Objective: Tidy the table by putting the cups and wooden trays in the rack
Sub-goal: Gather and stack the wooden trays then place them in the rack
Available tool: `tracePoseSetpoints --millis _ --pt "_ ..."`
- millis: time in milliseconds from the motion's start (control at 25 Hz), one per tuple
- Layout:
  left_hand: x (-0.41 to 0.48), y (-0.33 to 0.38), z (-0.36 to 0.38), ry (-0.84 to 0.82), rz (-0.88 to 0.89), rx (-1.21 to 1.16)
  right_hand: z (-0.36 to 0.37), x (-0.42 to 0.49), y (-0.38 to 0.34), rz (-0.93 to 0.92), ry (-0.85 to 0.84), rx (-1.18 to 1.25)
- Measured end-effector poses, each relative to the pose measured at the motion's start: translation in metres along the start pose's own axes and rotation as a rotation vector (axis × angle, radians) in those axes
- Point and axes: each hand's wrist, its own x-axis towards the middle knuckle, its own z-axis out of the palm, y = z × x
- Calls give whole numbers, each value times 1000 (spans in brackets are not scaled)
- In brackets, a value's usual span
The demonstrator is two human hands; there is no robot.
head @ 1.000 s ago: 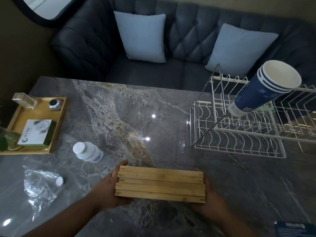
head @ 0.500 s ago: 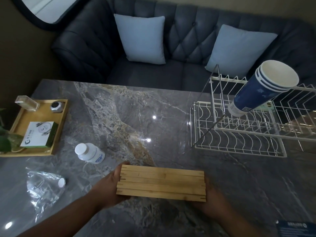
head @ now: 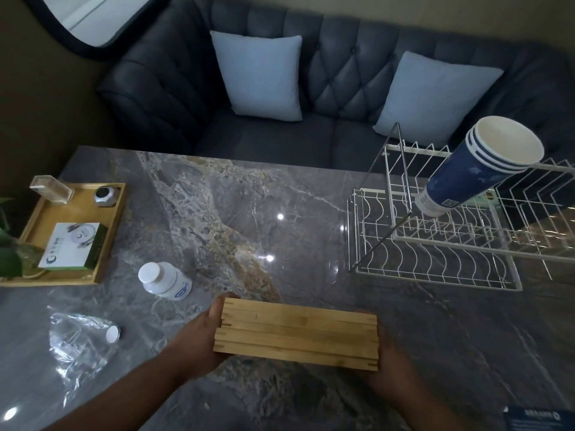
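A stack of wooden trays point(head: 297, 332) is held edge-on above the near part of the grey marble table point(head: 236, 213). My left hand point(head: 199, 340) grips its left end and my right hand point(head: 390, 365) grips its right end, mostly hidden behind the wood. A white wire rack point(head: 435, 253) stands on the table at the right. A stack of blue paper cups point(head: 479, 169) leans tilted in the rack, mouths up and to the right.
A white pill bottle point(head: 163, 279) lies left of the trays, a crumpled clear plastic bottle point(head: 84, 343) nearer left. A wooden tray point(head: 105, 241) with a box and small items sits at the left edge. A dark sofa with two pillows is behind the table.
The stack of trays in both hands has risen slightly and shifted a little to the right. The rack and cups have not moved.
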Motion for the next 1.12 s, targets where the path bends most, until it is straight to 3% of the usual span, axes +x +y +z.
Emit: tracePoseSetpoints --millis 320,840,1120 --pt "1 -14 -1 -94 6 66 -6 4 5 -22 -109 24" --pt "10 -6 0 -26 83 15 -9 4 3 -11 -73 43" --pt "1 -13 -5 -143 -27 14 -12 5 5 24 -95 15"
